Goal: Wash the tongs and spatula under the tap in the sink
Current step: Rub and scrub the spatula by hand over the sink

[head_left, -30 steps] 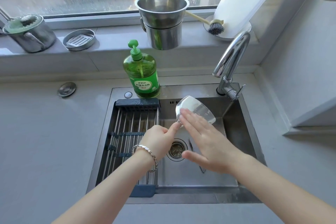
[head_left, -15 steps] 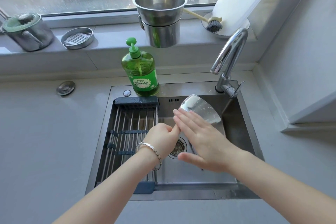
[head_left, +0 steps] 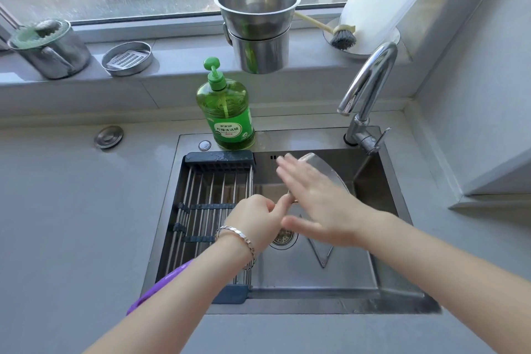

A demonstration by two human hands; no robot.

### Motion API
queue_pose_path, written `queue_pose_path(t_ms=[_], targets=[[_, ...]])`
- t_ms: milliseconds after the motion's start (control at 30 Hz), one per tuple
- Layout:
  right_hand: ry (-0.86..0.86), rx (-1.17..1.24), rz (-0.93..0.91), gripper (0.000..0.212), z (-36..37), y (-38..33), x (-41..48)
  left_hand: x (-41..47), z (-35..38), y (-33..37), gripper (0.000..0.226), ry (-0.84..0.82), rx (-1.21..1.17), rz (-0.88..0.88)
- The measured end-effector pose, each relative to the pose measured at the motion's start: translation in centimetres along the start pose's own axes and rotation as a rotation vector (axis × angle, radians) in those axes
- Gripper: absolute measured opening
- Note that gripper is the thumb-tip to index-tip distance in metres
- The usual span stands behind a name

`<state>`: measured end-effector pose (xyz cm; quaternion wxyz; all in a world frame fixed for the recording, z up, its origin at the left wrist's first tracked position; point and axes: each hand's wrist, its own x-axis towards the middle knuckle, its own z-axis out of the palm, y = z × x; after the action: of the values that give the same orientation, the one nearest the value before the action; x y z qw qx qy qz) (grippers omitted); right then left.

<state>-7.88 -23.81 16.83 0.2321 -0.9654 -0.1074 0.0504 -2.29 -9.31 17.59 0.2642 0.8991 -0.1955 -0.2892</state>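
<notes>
Steel sink (head_left: 402, 300) in grey counter (head_left: 71, 224), left hand (head_left: 258, 221) fingers gripping spatula (head_left: 324, 172), right hand (head_left: 321, 207) fingers spread

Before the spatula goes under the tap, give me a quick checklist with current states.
1. Left hand grips spatula handle: ok.
2. Right hand flat on the blade: ok.
3. Water running from tap: cannot tell, no stream seen.
4. Blade under the spout: not ok, it sits left of it.
5. Tongs lying on sink floor: ok.
6. Drain unblocked: cannot tell, hands cover it.
</notes>
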Motion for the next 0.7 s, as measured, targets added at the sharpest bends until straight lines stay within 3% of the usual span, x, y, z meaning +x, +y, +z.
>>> queue_pose_path(t_ms=[67,167,233,333,400,433,567,700], targets=[[-0.024,-0.045,-0.122,0.103,0.0,0.0,-0.1,-0.1,-0.1,-0.1,0.062,0.0,0.042,0.013],[0.034,0.07,0.029,0.107,-0.9,2.0,0.1,-0.4,-0.2,0.3,0.062,-0.001,0.169,0.062],[0.016,0.054,0.034,0.101,-1.3,1.7,0.2,-0.4,-0.3,0.5,0.061,-0.009,0.24,0.098],[0.002,0.168,0.001,0.056,-1.5,1.6,0.2,-0.5,-0.4,0.0,0.061,-0.056,0.35,0.149],[-0.062,0.343,0.12,0.023,-2.9,2.0,0.6,-0.5,-0.6,-0.4,0.061,-0.096,0.422,0.194],[-0.137,0.409,0.184,0.017,-3.6,2.2,0.9,-0.5,-0.7,-0.4,0.061,-0.11,0.452,0.219],[-0.398,0.543,0.292,0.007,-5.4,3.8,1.5,-0.2,-1.4,-0.5,0.062,-0.149,0.485,0.293],[-0.555,0.733,0.362,0.018,-6.5,5.4,1.1,0.0,-1.6,-1.2,0.061,-0.184,0.448,0.294]])
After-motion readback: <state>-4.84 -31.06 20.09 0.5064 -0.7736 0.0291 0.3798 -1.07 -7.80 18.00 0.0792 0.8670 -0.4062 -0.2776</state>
